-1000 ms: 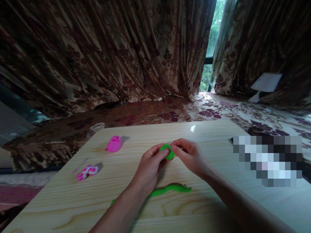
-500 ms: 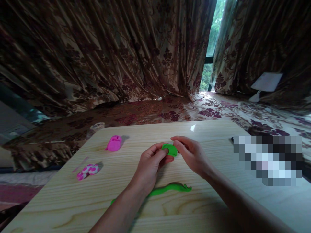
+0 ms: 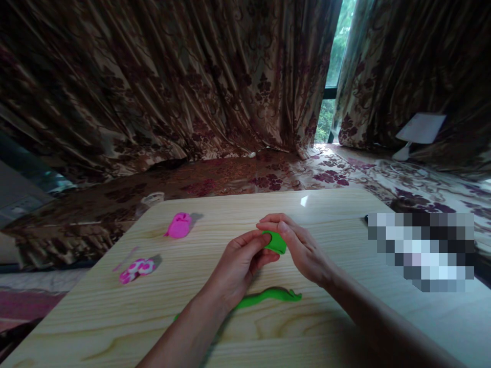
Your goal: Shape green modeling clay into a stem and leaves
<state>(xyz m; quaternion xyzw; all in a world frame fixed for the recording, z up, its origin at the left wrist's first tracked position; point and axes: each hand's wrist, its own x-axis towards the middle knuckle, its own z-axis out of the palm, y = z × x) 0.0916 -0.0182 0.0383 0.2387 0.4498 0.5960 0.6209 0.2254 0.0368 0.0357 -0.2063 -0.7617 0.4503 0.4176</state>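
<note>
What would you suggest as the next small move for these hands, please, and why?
I would probably press the right hand lightly against the green piece: the left hand pinches that piece, and the right hand is cupped close around its far side. The green strip could likely wait, since it lies on the table, nearer the person.

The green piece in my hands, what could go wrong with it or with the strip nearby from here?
First, the left hand pinches the green piece with its thumb pressed on top, so it might dent if it is soft. Second, the right hand is close at its side and could squash that edge. Third, the green strip runs behind the left forearm in this view, so the arm might smear it.
</note>
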